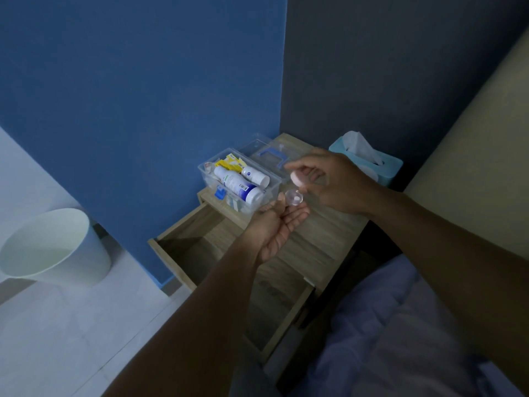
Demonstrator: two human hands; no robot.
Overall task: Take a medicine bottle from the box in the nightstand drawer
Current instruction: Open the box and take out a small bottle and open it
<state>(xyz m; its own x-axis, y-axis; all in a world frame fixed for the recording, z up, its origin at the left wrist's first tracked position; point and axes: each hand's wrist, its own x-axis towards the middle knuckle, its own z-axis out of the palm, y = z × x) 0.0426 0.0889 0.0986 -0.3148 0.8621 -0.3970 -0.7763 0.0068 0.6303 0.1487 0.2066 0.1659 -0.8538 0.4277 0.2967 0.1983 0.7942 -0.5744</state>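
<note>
A clear plastic box [273, 187] stands open on the nightstand top [323, 239], with white medicine bottles [239, 184] and yellow packets lying inside. My left hand [274, 227] is palm up just in front of the box. Its thumb and fingertips hold a small clear round bottle [294, 197] with something white inside. My right hand [329, 181] hovers right above it, pinching a pink cap [297, 179] between thumb and fingers. The nightstand drawer [200, 245] below is pulled open.
The box's clear lid with a blue handle [272, 154] lies behind the box. A teal tissue box [369, 161] stands at the back right of the nightstand. A white waste bin [54, 247] sits on the floor to the left. Bedding [400, 325] lies at lower right.
</note>
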